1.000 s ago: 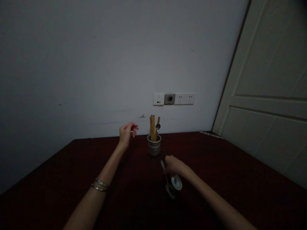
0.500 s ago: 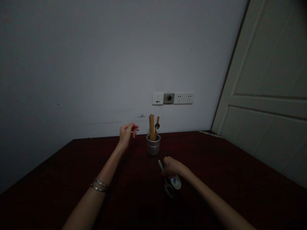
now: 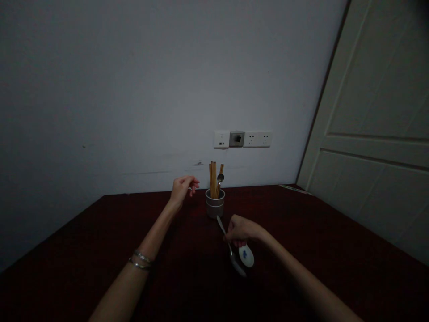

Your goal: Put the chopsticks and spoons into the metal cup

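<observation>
Pinched in my right hand (image 3: 241, 229) is a long metal spoon (image 3: 222, 226), its handle tip pointing toward the cup and its bowl down toward me. A white ceramic spoon (image 3: 246, 256) with a blue mark shows just below the same hand, and its handle is hidden by the fingers. My left hand (image 3: 183, 188) hovers to the left of the cup, fingers loosely bent and apart, with nothing clearly in them. The grey metal cup (image 3: 215, 208) stands upright holding several wooden chopsticks (image 3: 213, 179) and a small metal spoon (image 3: 220, 178), bowl up.
Everything rests on or above a dark red table (image 3: 150, 281). Behind it rises a grey wall (image 3: 150, 89) with a row of sockets and a switch (image 3: 243, 139). A white panelled door (image 3: 375, 143) borders the right side. A thin strip (image 3: 295, 189) lies at the back right edge.
My left hand has shifted slightly right, closer to the cup. In my right hand the metal spoon has turned and its handle tip has moved up toward the cup's base.
</observation>
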Demonstrator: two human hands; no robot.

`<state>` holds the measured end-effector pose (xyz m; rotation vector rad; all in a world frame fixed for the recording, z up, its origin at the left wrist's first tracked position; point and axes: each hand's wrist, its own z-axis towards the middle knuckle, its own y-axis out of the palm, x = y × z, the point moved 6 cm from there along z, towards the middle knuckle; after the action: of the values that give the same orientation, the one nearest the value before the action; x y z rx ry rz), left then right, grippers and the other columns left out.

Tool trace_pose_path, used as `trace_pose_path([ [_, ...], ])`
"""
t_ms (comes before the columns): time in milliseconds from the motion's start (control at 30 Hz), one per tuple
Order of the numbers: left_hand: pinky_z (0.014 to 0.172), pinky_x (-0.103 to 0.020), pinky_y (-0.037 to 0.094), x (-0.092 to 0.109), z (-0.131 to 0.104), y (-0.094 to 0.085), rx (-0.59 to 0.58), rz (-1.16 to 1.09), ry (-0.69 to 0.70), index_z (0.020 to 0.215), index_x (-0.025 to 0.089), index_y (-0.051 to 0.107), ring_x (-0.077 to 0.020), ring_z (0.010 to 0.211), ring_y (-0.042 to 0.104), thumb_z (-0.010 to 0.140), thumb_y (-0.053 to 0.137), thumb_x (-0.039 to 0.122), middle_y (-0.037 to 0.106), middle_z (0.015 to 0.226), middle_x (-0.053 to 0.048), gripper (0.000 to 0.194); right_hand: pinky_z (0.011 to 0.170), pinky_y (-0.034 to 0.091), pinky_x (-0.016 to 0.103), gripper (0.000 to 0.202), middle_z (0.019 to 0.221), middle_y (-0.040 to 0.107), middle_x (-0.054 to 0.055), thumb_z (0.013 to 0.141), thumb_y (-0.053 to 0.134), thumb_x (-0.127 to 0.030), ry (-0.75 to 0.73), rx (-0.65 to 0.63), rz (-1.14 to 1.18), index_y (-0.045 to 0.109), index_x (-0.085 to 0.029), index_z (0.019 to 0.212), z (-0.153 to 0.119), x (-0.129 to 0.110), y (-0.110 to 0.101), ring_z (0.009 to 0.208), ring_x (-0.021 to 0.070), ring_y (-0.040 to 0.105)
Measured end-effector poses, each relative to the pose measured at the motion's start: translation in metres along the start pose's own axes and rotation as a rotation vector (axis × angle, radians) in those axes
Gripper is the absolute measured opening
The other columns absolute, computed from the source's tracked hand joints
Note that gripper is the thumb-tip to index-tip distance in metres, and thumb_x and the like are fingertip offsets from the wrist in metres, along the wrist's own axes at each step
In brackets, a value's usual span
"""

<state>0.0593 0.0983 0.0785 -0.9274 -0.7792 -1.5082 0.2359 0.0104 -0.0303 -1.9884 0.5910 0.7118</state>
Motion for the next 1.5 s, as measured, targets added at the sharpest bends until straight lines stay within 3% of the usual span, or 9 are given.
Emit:
trace_pose_path([
  [133, 0.032, -0.017, 0.026, -0.005, -0.011, 0.022, -0.279, 0.262, -0.144, 0.061, 0.013, 0.061, -0.0066, 0.034, 0.040, 0.071, 0.051, 0.038, 0.056, 0.051, -0.002, 0.029, 0.035, 0.039, 0.016, 0.022, 0.041, 0.053, -0.003, 0.067, 0.060, -0.022, -0.055, 0.038, 0.057, 0.051, -0.014, 0.048, -0.017, -0.017, -0.010, 0.033, 0.0064, 0.046],
  [267, 0.034, -0.018, 0.025, -0.003, -0.033, 0.049, -0.615, 0.424, -0.145, 0.062, 0.014, 0.064, -0.0064, 0.035, 0.039, 0.072, 0.052, 0.047, 0.058, 0.052, -0.002, 0.037, 0.034, 0.039, 0.015, 0.023, 0.041, 0.052, -0.002, 0.069, 0.058, -0.022, -0.114, 0.102, 0.069, 0.051, -0.014, 0.049, -0.037, -0.034, -0.015, 0.034, 0.0063, 0.047],
  [433, 0.037, -0.019, 0.026, 0.003, -0.048, 0.067, -0.798, 0.448, -0.135, 0.062, 0.014, 0.064, -0.0059, 0.036, 0.038, 0.072, 0.051, 0.052, 0.058, 0.053, -0.001, 0.042, 0.033, 0.037, 0.016, 0.023, 0.041, 0.052, -0.002, 0.070, 0.057, -0.022, -0.151, 0.159, 0.070, 0.049, -0.015, 0.049, -0.050, -0.045, -0.016, 0.033, 0.0069, 0.047],
  [700, 0.036, -0.018, 0.023, 0.002, -0.047, 0.072, -0.759, 0.252, -0.194, 0.056, 0.013, 0.057, -0.0044, 0.035, 0.037, 0.075, 0.051, 0.047, 0.052, 0.047, 0.001, 0.039, 0.031, 0.035, 0.015, 0.022, 0.043, 0.051, -0.003, 0.071, 0.058, -0.027, -0.193, 0.234, 0.087, 0.050, -0.015, 0.054, -0.050, -0.049, -0.016, 0.033, 0.0060, 0.046],
  [933, 0.035, -0.018, 0.023, 0.008, -0.033, 0.053, -0.551, 0.144, -0.196, 0.054, 0.012, 0.052, -0.0032, 0.034, 0.035, 0.075, 0.052, 0.044, 0.049, 0.046, 0.002, 0.038, 0.031, 0.032, 0.015, 0.024, 0.044, 0.051, -0.003, 0.070, 0.061, -0.035, -0.247, 0.313, 0.051, 0.057, -0.013, 0.062, -0.061, -0.048, -0.035, 0.034, 0.0059, 0.046],
  [1200, 0.033, -0.018, 0.021, 0.020, -0.012, 0.013, -0.248, 0.061, -0.158, 0.054, 0.012, 0.053, -0.0021, 0.033, 0.034, 0.075, 0.054, 0.040, 0.050, 0.047, 0.001, 0.035, 0.037, 0.042, 0.016, 0.030, 0.051, 0.057, 0.000, 0.069, 0.062, -0.040, -0.220, 0.116, 0.148, 0.059, -0.011, 0.062, -0.058, -0.040, -0.038, 0.039, 0.0060, 0.051],
  [1500, 0.033, -0.018, 0.024, 0.022, -0.009, 0.008, -0.227, -0.021, -0.156, 0.062, 0.011, 0.056, -0.0024, 0.035, 0.037, 0.073, 0.056, 0.038, 0.054, 0.052, 0.000, 0.030, 0.039, 0.045, 0.017, 0.027, 0.049, 0.058, 0.001, 0.073, 0.060, -0.032, -0.202, 0.123, 0.223, 0.057, -0.011, 0.057, -0.045, -0.037, -0.031, 0.039, 0.0065, 0.053],
])
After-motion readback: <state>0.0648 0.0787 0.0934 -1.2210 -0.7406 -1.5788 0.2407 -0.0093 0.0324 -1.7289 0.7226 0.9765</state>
